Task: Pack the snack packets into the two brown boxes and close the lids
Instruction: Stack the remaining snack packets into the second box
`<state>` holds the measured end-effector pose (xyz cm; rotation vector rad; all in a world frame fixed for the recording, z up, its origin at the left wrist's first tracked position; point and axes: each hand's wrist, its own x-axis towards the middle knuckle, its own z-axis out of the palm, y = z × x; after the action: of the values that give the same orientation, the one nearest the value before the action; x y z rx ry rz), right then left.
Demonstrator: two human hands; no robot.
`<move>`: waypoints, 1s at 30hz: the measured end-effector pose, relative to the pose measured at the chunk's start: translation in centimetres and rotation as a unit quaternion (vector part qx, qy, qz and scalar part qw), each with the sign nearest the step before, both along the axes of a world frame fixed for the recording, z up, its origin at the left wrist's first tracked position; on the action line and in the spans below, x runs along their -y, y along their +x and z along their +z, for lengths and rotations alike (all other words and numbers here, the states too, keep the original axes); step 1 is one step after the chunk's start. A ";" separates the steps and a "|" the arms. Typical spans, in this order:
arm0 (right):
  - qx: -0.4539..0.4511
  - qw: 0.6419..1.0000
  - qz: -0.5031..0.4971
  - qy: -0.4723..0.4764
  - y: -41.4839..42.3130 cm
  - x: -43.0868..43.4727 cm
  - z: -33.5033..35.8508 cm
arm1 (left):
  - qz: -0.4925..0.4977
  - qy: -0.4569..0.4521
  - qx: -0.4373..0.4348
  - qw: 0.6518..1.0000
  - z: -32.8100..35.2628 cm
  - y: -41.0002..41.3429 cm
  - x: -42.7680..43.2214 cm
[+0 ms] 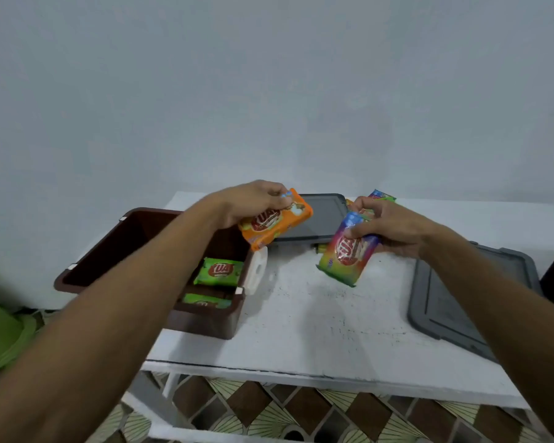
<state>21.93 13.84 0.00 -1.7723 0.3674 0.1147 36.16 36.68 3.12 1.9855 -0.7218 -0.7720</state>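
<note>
**Packing under way, both hands loaded**

Left hand [253, 199] pinching orange packet [275, 220] above open brown box [205, 321]; right hand [394, 231] clamped on rainbow packet [349, 254] over white counter [301, 314]. Green packets [219, 271] already boxed. Next, by judgement: lower orange packet inside. Grey lids [445, 302] off. Second box cut off at right edge; further packets behind right hand partly hidden.
</note>
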 end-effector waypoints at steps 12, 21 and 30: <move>0.031 0.962 0.093 -0.254 10.7 -15.8 4.2 | -0.158 0.169 0.167 0.958 -2.6 12.0 -14.9; -0.032 0.788 0.117 -0.603 15.3 -22.0 -2.7 | -0.244 0.192 0.291 0.905 -7.8 14.1 -15.9; -0.006 0.747 0.156 -0.646 14.8 -22.9 -3.7 | -0.244 0.308 0.571 0.720 -6.9 12.5 -15.8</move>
<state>36.70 36.73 -3.66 -3.2280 0.1137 0.1141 48.69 52.49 -3.77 2.8856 -1.9667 0.1329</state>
